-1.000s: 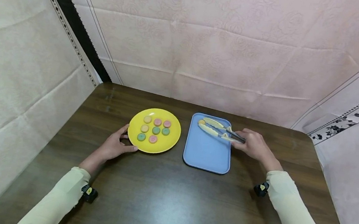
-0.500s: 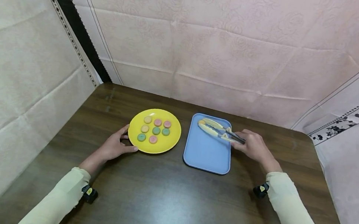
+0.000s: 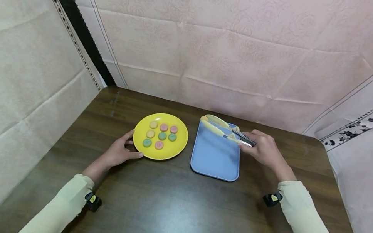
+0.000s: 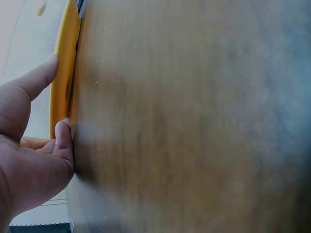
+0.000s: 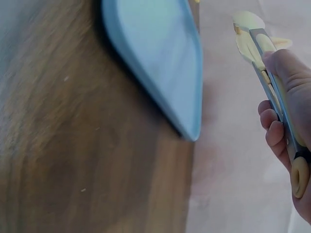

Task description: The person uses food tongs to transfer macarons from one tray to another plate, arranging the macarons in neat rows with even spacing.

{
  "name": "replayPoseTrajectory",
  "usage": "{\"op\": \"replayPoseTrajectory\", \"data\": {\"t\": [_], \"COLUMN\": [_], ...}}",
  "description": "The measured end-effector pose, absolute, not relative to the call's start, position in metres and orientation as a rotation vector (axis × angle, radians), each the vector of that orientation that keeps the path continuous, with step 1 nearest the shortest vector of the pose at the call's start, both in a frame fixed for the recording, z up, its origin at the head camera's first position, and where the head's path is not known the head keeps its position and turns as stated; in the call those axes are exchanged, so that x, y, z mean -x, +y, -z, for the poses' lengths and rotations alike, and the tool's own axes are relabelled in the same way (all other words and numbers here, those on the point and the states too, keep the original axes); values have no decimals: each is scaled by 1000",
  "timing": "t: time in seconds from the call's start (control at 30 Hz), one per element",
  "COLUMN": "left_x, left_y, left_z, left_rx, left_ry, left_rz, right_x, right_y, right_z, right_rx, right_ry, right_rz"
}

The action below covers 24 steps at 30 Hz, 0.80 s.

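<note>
At the left rim of a yellow plate (image 3: pixel 177 150), my left hand (image 3: pixel 119 154) holds the edge, thumb at the front and fingers along the side. Several round button-like pieces, yellow, pink (image 3: pixel 159 145) and green (image 3: pixel 146 142), lie on that plate. My right hand (image 3: pixel 260 147) grips tongs (image 3: pixel 218 130) with cream tips and metal arms. Between the tips sits a small orange-yellow piece (image 3: pixel 205 118), largely covered. The tongs reach over the far part of a blue tray (image 3: pixel 215 163). In the right wrist view the right hand (image 5: pixel 291 102) wraps round the tongs' handles.
The brown wooden table (image 3: pixel 161 206) carries the plate and tray side by side with a narrow gap. Behind the table's far edge hangs a pale patterned cloth (image 3: pixel 197 55); similar cloth stands at both sides.
The right hand has moved the tongs up and left from over the tray's middle to its far left corner, the orange-yellow piece between the tips. The left hand and plate look unmoved.
</note>
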<state>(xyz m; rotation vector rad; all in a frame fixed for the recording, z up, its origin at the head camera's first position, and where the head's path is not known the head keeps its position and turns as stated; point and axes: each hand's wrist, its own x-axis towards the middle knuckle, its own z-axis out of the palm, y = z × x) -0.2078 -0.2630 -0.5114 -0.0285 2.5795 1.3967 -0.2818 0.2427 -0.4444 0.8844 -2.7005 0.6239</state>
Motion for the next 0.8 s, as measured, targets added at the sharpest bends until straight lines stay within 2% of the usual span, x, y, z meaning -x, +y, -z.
{"op": "replayPoseTrajectory", "data": {"t": [0.4, 0.8], "left_x": [208, 207], "left_y": [-263, -262], "left_z": [512, 511], "left_rx": [38, 39], "left_ry": [2578, 2594], "left_rz": [-1393, -1377], "right_x": [267, 252], "right_y": [215, 183], "right_z": [422, 432], "right_rx": [-1042, -1219], "right_ry": [-2576, -2605], "right_rz": [-590, -654]}}
